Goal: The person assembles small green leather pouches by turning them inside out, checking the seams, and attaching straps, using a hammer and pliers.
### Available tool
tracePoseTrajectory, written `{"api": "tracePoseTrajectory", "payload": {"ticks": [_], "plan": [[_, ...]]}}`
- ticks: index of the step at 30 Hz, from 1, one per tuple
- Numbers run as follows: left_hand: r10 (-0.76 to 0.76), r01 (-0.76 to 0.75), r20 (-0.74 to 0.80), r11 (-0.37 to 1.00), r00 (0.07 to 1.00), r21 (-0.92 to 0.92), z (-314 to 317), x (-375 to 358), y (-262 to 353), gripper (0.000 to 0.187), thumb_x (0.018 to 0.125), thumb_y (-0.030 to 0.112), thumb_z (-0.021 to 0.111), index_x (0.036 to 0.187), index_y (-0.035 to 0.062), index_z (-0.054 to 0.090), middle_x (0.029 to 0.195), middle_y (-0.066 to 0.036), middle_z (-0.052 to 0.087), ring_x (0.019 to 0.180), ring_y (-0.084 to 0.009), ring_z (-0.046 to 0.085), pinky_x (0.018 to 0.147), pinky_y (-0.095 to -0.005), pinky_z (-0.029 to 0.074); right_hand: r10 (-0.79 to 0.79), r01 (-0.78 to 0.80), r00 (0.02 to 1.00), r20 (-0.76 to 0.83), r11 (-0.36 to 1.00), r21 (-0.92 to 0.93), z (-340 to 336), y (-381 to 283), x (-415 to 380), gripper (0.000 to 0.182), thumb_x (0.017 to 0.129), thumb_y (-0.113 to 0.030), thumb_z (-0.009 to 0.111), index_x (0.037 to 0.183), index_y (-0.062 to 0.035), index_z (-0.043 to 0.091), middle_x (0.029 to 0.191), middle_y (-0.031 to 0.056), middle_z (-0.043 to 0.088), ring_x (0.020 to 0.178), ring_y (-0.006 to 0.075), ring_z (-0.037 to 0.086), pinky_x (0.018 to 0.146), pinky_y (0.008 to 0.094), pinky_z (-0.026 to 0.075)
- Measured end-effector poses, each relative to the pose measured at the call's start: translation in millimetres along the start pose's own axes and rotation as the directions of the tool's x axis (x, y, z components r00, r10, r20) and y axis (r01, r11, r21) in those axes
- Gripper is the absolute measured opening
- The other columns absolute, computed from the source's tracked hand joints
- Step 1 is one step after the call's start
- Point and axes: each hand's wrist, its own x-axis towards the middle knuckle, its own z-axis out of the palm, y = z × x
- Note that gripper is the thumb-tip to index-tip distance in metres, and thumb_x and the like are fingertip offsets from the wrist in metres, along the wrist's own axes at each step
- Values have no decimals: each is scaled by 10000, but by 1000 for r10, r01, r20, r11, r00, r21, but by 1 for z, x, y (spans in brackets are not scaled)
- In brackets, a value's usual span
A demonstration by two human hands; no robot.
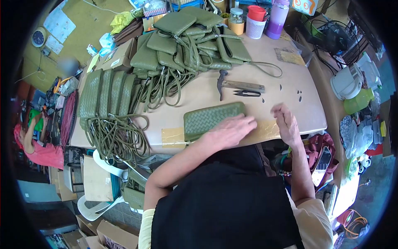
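A green woven wallet (pixel 207 118) lies flat near the table's front edge. Over its right end rests my left hand (pixel 234 130), its fingers bent together; whether they pinch anything is hidden. My right hand (pixel 286 122) is raised to the right of the wallet, fingers curled, and what they hold, if anything, is too small to tell. Behind the wallet lie a hammer (pixel 240 86) with a wooden handle and black thread snips (pixel 247 93). Small dark bits (pixel 300 98) are scattered to the right of them.
Green pouches (pixel 166 43) with straps are heaped at the back, and a row of woven ones (pixel 103 93) stands at the left. A purple bottle (pixel 277 20) and a red-lidded cup (pixel 256 25) stand behind. Another person (pixel 41 151) is at far left.
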Motion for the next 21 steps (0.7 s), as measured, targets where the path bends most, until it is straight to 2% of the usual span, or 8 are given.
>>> {"api": "tracePoseTrajectory", "payload": {"ticks": [4, 6, 10, 12, 14, 16, 18, 21], "plan": [[32, -26, -589, 999, 807, 18, -110, -30, 14, 228, 772, -5, 646, 986, 16, 571, 1046, -114, 498, 904, -249, 566, 769, -346, 496, 106, -106, 994, 6, 992, 67, -13, -12, -5, 159, 874, 62, 447, 864, -9, 589, 782, 71, 539, 726, 142, 498, 671, 280, 408], [-228, -119, -773, 924, 593, -364, -127, -61, 16, 232, 792, 5, 670, 1006, 10, 578, 1047, -107, 486, 909, -206, 542, 800, -315, 479, -44, 50, 986, -160, 998, 33, -18, -31, 0, 170, 848, 93, 456, 803, -3, 589, 784, 62, 524, 700, 141, 474, 672, 275, 395], [-229, -62, -799, 947, 557, -315, -82, -89, 1, 226, 817, 8, 671, 1025, -11, 586, 1078, -116, 489, 921, -175, 529, 795, -282, 464, -152, 194, 904, -399, 979, 69, -31, -46, 15, 198, 811, 129, 442, 790, 2, 592, 827, 63, 517, 714, 129, 474, 640, 238, 368], [-417, 31, -705, 871, 574, -490, -31, -97, -2, 217, 809, -21, 663, 1021, 1, 619, 1049, -109, 524, 920, -178, 543, 786, -265, 456, -223, 253, 885, -409, 967, 20, -34, -52, 19, 221, 793, 148, 424, 778, 3, 590, 837, 65, 507, 714, 126, 468, 629, 224, 357], [-481, 83, -650, 836, 588, -543, 11, -111, -11, 210, 808, -33, 654, 1013, 8, 631, 1034, -106, 535, 914, -183, 551, 784, -262, 454, -279, 256, 902, -329, 960, -113, -34, -54, 17, 234, 769, 157, 420, 785, 0, 593, 838, 62, 498, 708, 137, 466, 635, 233, 363], [-602, 254, -467, 748, 647, -613, 38, -125, -19, 204, 804, -43, 641, 997, 21, 645, 1004, -103, 553, 879, -199, 560, 778, -265, 455, -311, 327, 932, -185, 943, 63, -9, -51, 15, 230, 702, 140, 466, 802, -6, 614, 821, 80, 501, 691, 187, 483, 634, 277, 390], [-566, 196, -527, 777, 634, -599, 38, -129, -18, 213, 812, -32, 630, 1018, 23, 641, 978, -109, 564, 867, -216, 565, 758, -279, 459, -272, 279, 958, 95, 958, -64, 21, -56, 9, 143, 700, -7, 629, 840, -31, 639, 803, 130, 544, 773, 280, 571, 695, 370, 479], [-610, 346, -580, 789, 539, -508, 22, -126, -11, 234, 822, -17, 622, 1052, 23, 624, 968, -113, 572, 889, -221, 567, 760, -304, 465, -467, 532, 840, 276, 807, -256, 76, -46, 14, 271, 701, -175, 783, 895, -39, 652, 826, 104, 537, 753, 289, 583, 689, 390, 486]]}}
